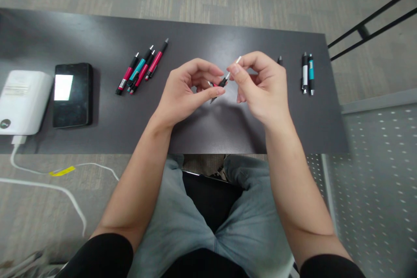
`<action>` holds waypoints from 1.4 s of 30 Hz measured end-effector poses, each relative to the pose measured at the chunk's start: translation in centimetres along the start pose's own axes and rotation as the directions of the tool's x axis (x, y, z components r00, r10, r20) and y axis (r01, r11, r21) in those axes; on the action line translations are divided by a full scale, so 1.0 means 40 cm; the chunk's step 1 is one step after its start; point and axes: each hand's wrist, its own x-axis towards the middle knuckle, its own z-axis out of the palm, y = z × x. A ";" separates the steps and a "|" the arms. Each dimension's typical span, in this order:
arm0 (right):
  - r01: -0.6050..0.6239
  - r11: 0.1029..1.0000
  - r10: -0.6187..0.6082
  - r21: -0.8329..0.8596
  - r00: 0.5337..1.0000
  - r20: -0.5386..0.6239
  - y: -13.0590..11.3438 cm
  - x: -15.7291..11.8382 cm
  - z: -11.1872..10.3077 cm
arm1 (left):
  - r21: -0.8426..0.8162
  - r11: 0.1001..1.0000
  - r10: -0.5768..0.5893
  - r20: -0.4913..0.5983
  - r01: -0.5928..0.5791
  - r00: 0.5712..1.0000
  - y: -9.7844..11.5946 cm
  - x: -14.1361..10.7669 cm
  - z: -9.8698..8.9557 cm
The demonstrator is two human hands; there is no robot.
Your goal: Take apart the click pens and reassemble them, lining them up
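Note:
My left hand (191, 84) is closed around black and red pen parts (223, 82), above the middle of the table. Between thumb and fingertips, my right hand (260, 82) pinches a thin white pen refill (239, 59), which slants down toward the black part in the left hand. Whether the refill sits inside that part cannot be made out. Fingers hide much of the pen parts. Behind the right hand, the tip of a black pen (280, 60) shows, the rest being covered.
Several red and teal pens (140, 71) lie left of my hands. A white pen (305, 74) and a teal pen (311, 76) lie side by side at the right. Farther left are a black device (73, 113) and a white box (29, 95) with a cable on the dark table (130, 139).

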 end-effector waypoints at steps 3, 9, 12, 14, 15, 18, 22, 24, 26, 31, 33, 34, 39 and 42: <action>0.010 0.998 -0.011 -0.055 1.000 -0.023 0.006 -0.002 0.006 | 0.060 0.998 -0.012 -0.018 0.013 1.000 0.016 -0.002 -0.003; 0.006 0.993 -0.006 -0.118 1.000 0.000 -0.006 -0.002 0.018 | 0.117 0.992 -0.035 -0.004 0.035 0.999 0.047 -0.008 -0.027; 0.026 0.991 -0.029 -0.133 0.999 -0.023 -0.016 -0.003 0.026 | 0.163 0.984 -0.070 0.010 0.067 0.997 0.052 -0.009 -0.036; 0.021 0.986 -0.022 -0.167 1.000 -0.004 -0.015 -0.004 0.029 | 0.166 0.984 -0.064 0.033 0.058 0.997 0.050 -0.009 -0.043; 0.018 0.983 -0.015 -0.181 1.000 0.015 -0.011 -0.004 0.029 | 0.164 0.985 -0.051 0.036 0.045 0.998 0.048 -0.010 -0.047; 0.031 0.983 -0.025 -0.179 0.999 0.035 0.014 0.003 0.022 | 0.192 0.981 -0.042 0.014 0.039 0.999 0.038 -0.010 -0.067; 0.113 0.958 -0.092 -0.264 0.992 0.090 0.058 0.019 0.005 | 0.237 0.970 -0.041 -0.072 0.057 0.997 0.027 -0.006 -0.095; 0.168 0.901 -0.114 -0.399 0.981 0.155 0.076 0.019 0.002 | 0.248 0.967 -0.036 -0.097 0.059 0.995 0.026 -0.004 -0.103; 0.186 0.823 -0.097 -0.537 0.977 0.190 0.091 0.013 0.007 | 0.252 0.966 -0.027 -0.108 0.054 0.994 0.026 -0.004 -0.107; 0.149 0.756 -0.021 -0.638 0.979 0.204 0.118 0.003 0.026 | 0.284 0.958 -0.013 -0.082 0.036 0.997 0.019 -0.011 -0.113; 0.153 0.746 -0.014 -0.648 0.976 0.215 0.123 0.007 0.029 | 0.301 0.953 -0.015 -0.069 0.035 0.997 0.013 -0.012 -0.118; 0.159 0.737 -0.014 -0.657 0.976 0.219 0.124 0.010 0.030 | 0.309 0.950 -0.015 -0.069 0.035 0.998 0.010 -0.013 -0.120; 0.224 0.653 -0.022 -0.723 0.961 0.277 0.114 0.017 0.031 | 0.357 0.933 0.000 -0.077 0.028 0.997 0.007 -0.016 -0.125; 0.233 0.634 -0.014 -0.737 0.957 0.291 0.103 0.015 0.036 | 0.364 0.931 -0.004 -0.087 0.036 0.996 0.011 -0.019 -0.122</action>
